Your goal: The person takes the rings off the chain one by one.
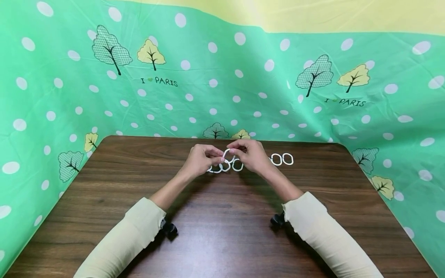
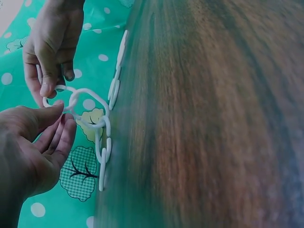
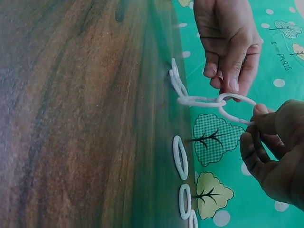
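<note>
Over the far part of the table, my left hand [image 1: 203,159] and right hand [image 1: 249,154] hold a raised white oval chain link [image 3: 248,99] between them. Thumb and fingertips of the right hand pinch one side of it. The left hand pinches at its opposite end, where it hooks through another white link [image 3: 202,102]. From there a short chain [image 2: 103,156] of joined links hangs down to the tabletop below the left hand. Just under the hands lies a separate white link [image 1: 238,165], close beside the chain.
More white links [image 1: 287,158] lie in a row to the right, partly hidden by the right hand. The brown wooden table [image 1: 222,231] ends at a green dotted cloth [image 1: 212,96] behind and at both sides. Black clamp-like pieces [image 1: 170,230] sit under both sleeves.
</note>
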### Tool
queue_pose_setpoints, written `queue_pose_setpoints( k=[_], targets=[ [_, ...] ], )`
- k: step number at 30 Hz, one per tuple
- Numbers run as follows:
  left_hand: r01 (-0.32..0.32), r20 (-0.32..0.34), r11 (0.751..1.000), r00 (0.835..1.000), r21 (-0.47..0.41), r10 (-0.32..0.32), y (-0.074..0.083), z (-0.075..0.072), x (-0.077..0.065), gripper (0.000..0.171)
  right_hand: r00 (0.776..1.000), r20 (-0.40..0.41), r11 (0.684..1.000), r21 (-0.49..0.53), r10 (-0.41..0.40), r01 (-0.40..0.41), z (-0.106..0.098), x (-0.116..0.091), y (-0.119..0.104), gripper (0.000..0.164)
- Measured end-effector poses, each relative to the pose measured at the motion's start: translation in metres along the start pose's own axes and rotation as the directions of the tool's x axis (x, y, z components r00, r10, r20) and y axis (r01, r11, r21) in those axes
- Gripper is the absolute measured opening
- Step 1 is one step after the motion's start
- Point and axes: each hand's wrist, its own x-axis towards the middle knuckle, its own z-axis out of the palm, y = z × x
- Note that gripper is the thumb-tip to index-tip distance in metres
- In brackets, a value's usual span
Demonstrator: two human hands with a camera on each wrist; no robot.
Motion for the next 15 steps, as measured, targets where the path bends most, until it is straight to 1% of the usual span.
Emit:
queue_pose_setpoints(
  k=[3, 5, 10, 12, 15],
  targets=[
    [0.015, -0.009, 1.0, 1.0, 0.012, -0.015, 0.001, -0.001, -0.003, 0.014, 1.0, -0.015, 1.0, -0.023, 0.007, -0.007, -0.001, -0.001, 0.002, 0.017],
    [0.013, -0.008, 0.999, 1.0, 0.047, -0.012, 0.001, 0.0, -0.004, 0.013, 1.0, -0.017, 0.999, -0.038, 0.014, -0.015, -0.001, -0.001, 0.003, 0.018],
    [-0.005, 0.043, 0.989, 0.999, 0.151, -0.002, 0.006, 0.004, -0.007, 0.019, 0.998, -0.008, 0.996, -0.057, 0.063, -0.064, 0.001, -0.003, 0.005, 0.017],
    [-0.002, 0.062, 0.983, 0.998, 0.184, -0.01, 0.009, 0.006, -0.007, 0.022, 0.996, -0.001, 0.995, -0.051, 0.086, -0.086, 0.002, -0.004, 0.004, 0.016],
    [0.013, 0.064, 0.97, 0.998, 0.244, -0.03, 0.013, 0.009, -0.008, 0.028, 0.993, 0.017, 0.993, -0.01, 0.12, -0.12, 0.003, -0.005, 0.003, 0.017]
  ],
)
